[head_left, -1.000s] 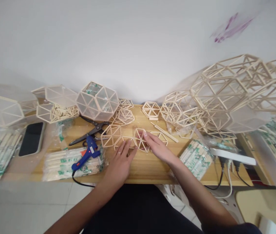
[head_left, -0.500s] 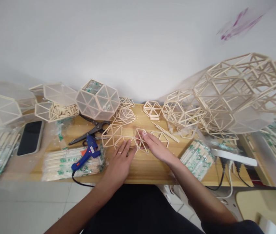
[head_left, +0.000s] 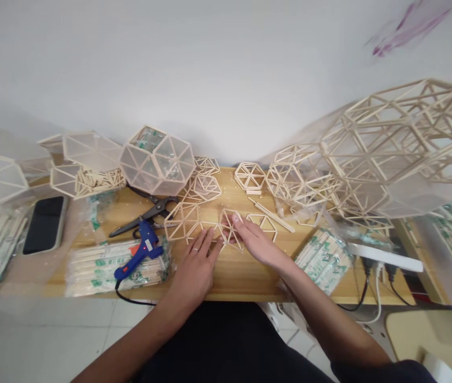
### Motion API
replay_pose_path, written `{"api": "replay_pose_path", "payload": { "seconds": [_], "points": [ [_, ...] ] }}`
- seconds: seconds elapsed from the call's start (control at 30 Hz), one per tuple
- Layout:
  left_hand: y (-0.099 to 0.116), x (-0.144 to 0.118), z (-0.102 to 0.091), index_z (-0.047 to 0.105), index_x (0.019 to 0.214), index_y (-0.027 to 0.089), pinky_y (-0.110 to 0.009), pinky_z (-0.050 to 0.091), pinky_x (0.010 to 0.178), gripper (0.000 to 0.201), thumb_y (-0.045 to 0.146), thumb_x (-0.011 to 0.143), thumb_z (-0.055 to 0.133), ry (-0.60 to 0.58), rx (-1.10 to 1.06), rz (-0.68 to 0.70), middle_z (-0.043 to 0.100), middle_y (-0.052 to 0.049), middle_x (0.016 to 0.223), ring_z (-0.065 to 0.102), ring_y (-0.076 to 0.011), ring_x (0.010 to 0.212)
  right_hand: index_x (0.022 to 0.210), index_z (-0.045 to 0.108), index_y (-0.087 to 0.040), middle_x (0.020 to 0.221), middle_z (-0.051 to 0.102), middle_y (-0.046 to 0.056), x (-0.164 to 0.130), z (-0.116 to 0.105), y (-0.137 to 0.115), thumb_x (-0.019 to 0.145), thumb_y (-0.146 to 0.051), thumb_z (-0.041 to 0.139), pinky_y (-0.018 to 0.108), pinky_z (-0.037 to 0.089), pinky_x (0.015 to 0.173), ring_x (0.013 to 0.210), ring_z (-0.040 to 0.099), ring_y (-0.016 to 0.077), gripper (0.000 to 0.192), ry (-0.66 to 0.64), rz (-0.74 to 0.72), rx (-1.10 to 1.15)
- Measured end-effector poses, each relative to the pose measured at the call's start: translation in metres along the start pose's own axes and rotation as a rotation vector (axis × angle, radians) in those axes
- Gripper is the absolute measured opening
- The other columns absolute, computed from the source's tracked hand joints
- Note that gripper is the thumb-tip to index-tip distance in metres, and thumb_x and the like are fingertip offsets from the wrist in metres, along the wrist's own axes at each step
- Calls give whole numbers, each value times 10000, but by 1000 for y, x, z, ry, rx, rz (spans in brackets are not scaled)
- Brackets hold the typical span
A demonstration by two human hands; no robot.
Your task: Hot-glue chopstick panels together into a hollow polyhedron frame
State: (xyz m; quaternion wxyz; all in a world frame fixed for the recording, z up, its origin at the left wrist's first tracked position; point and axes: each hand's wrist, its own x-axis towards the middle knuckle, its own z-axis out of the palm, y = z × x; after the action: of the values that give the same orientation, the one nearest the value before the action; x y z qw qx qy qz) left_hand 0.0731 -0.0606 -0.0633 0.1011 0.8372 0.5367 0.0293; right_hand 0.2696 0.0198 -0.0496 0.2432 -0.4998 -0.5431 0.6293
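A small hexagon frame of wooden sticks [head_left: 229, 227] lies flat on the wooden table [head_left: 241, 276]. My right hand [head_left: 255, 242] rests on its right side, fingers pressing it down. My left hand [head_left: 196, 263], with a ring on one finger, lies flat with its fingertips on another stick frame [head_left: 204, 230] just left of the hexagon. A larger flat hexagon frame [head_left: 181, 221] sits beyond my left hand. Neither hand grips anything.
A blue glue gun [head_left: 138, 252] lies on a pack of sticks [head_left: 106, 266], with black scissors [head_left: 146, 215] behind. A phone [head_left: 44, 223] is at left. Panelled polyhedra [head_left: 157, 159] and big stick lattices [head_left: 389, 149] crowd the back. A power strip [head_left: 383, 254] sits at right.
The hands stay on the frames almost unmoved. The view has drifted slightly, so everything sits a little further left and the right lattices higher.
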Motion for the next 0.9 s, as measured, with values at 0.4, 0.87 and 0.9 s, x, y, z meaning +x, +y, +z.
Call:
{"api": "replay_pose_path", "payload": {
  "seconds": [0.4, 0.87, 0.9],
  "points": [
    [-33, -44, -46, 670, 1277, 244, -400, 549, 1075, 375, 138, 981, 466, 259, -310, -53, 712, -83, 1380, 682, -240, 1266, 1310, 682, -210, 1261, 765, 110, -13, -8, -19, 1015, -592, 569, 485, 541, 1078, 1197, 708, 299, 496, 76, -175, -176],
    [-103, -73, -31, 605, 1156, 148, -574, 501, 1005, 388, 355, 836, 534, 258, -15, -574, 615, -172, 1097, 604, -404, 1103, 959, 708, -199, 1067, 739, 118, -49, -48, -5, 842, -255, 801, 535, 570, 952, 1023, 705, 345, 160, 229, -125, -738],
    [-102, -72, -31, 601, 1129, 154, -570, 499, 1005, 361, 353, 835, 529, 275, -22, -575, 616, -171, 1081, 604, -402, 1099, 941, 702, -202, 1118, 716, 124, -53, -45, -1, 821, -240, 827, 546, 564, 975, 1070, 686, 356, 177, 213, -134, -782]
  ]
}}
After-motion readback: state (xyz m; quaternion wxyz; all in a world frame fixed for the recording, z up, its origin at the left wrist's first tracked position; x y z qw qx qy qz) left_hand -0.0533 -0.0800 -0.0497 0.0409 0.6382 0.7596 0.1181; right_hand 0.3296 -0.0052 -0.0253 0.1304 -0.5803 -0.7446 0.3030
